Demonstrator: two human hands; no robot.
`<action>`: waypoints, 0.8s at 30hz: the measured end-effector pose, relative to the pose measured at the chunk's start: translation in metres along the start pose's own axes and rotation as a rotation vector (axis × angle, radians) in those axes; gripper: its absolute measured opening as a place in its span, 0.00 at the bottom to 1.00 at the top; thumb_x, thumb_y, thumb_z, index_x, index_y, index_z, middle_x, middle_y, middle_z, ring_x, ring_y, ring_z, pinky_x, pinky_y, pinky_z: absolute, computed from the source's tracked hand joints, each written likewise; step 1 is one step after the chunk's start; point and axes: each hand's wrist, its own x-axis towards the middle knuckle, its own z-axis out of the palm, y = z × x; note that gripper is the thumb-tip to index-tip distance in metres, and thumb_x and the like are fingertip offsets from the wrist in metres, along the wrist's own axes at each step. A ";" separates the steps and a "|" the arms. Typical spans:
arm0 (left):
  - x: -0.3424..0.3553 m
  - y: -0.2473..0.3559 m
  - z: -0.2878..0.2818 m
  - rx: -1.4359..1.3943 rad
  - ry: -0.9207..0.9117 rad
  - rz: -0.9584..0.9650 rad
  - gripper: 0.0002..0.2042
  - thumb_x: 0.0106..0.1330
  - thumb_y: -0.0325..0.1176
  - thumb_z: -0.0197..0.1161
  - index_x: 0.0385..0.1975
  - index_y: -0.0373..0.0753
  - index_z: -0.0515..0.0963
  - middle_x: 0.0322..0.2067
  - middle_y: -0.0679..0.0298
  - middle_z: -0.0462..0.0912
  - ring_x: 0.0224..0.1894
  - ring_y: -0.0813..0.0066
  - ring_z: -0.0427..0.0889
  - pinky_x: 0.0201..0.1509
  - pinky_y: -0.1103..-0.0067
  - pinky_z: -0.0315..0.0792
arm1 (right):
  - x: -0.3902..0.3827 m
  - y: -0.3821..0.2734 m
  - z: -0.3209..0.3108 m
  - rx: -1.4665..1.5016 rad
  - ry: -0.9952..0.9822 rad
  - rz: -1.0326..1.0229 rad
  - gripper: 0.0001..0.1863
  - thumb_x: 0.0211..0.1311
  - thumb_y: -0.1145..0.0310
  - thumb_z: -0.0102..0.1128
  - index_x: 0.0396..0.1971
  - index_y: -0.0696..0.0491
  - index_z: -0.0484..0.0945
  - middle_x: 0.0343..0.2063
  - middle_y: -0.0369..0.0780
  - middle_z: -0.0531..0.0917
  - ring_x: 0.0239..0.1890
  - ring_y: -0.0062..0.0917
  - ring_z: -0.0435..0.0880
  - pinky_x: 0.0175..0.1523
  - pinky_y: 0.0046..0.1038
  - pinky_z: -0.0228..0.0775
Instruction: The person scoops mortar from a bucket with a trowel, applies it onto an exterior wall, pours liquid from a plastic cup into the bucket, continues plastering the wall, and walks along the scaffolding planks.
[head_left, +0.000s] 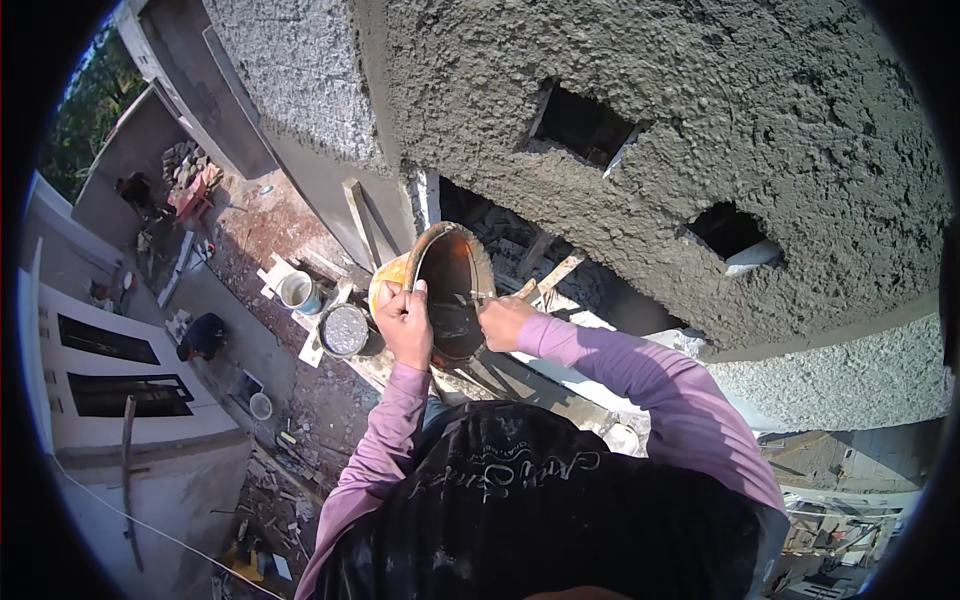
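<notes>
A mortar-stained orange bucket (432,262) is tipped on its side in front of me, its dark mouth turned toward me. The fingers of my left hand (405,325) are closed over its near left rim. On the opposite side, my right hand (505,322) is closed at the rim. A thin, pale strip shows inside the bucket beside those fingers; I cannot make out what it is. Grey mortar coats parts of the inner wall. Close to my left hand stands a bucket of wet grey mortar (345,330), with a pale bucket (298,291) behind it.
Wooden planks (370,370) lie below the buckets, high above rubble-strewn ground. A rough mortar-coated wall (650,170) with square openings rises ahead and to the right. Below left, a person in dark clothing (205,336) bends over. A white building (120,370) stands at left.
</notes>
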 end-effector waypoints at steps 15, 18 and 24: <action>-0.001 0.014 -0.003 -0.087 -0.124 0.045 0.18 0.60 0.25 0.65 0.12 0.30 0.65 0.21 0.68 0.59 0.25 0.79 0.58 0.30 0.79 0.56 | 0.005 0.003 -0.003 0.913 -0.240 0.323 0.16 0.59 0.62 0.56 0.31 0.62 0.79 0.28 0.54 0.83 0.35 0.50 0.82 0.43 0.44 0.72; -0.002 -0.009 -0.014 -0.283 0.011 -0.113 0.16 0.60 0.24 0.64 0.13 0.29 0.67 0.21 0.69 0.59 0.27 0.80 0.59 0.32 0.80 0.55 | -0.007 0.004 0.003 0.548 0.118 0.088 0.15 0.60 0.63 0.57 0.28 0.62 0.78 0.26 0.53 0.82 0.37 0.51 0.81 0.43 0.44 0.70; 0.005 -0.021 -0.039 -0.420 0.179 -0.317 0.16 0.61 0.22 0.63 0.13 0.31 0.68 0.22 0.72 0.62 0.28 0.84 0.59 0.36 0.83 0.56 | 0.001 0.012 -0.005 0.514 0.084 0.139 0.17 0.58 0.59 0.60 0.30 0.61 0.80 0.29 0.55 0.81 0.38 0.50 0.81 0.45 0.42 0.71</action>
